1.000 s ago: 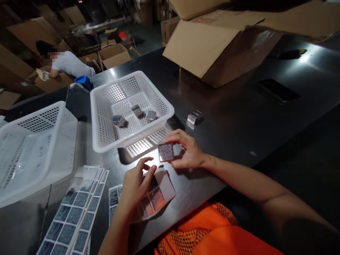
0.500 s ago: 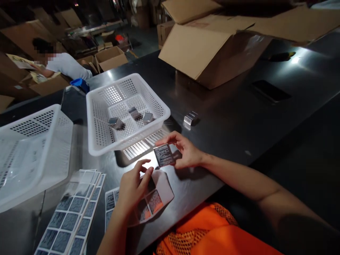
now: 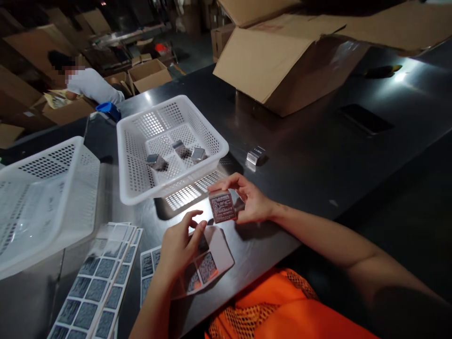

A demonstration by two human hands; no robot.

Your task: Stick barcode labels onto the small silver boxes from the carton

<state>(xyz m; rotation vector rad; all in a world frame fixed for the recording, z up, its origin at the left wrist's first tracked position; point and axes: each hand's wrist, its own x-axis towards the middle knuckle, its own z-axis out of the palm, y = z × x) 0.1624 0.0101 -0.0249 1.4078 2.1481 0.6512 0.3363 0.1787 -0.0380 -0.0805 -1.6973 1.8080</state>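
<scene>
Between the thumb and fingers of my right hand (image 3: pixel 252 200) is a small square box (image 3: pixel 222 207), its dark face with fine pale print turned toward me. My left hand (image 3: pixel 181 242) hovers just left of the box, thumb and index finger apart, nothing visible between them. Beneath that hand lies a label sheet (image 3: pixel 208 266) with dark square stickers and a bare white patch. More sticker sheets (image 3: pixel 93 287) are stacked to the left. A white perforated basket (image 3: pixel 173 181) stands behind my hands with three small silvery boxes (image 3: pixel 198 154) inside.
Another white basket (image 3: pixel 83 183) stands at the left. One small box (image 3: pixel 254 155) lies on the metal table right of the middle basket. Farther back are a large open carton (image 3: pixel 261 66), a dark phone-like slab (image 3: pixel 366 118) and a blue object (image 3: pixel 108 111). A person (image 3: pixel 93 84) bends over cartons behind.
The box in my right hand has tilted slightly, so its printed face catches a reddish light and its upper edge shows. My left hand keeps nearly the same pose.
</scene>
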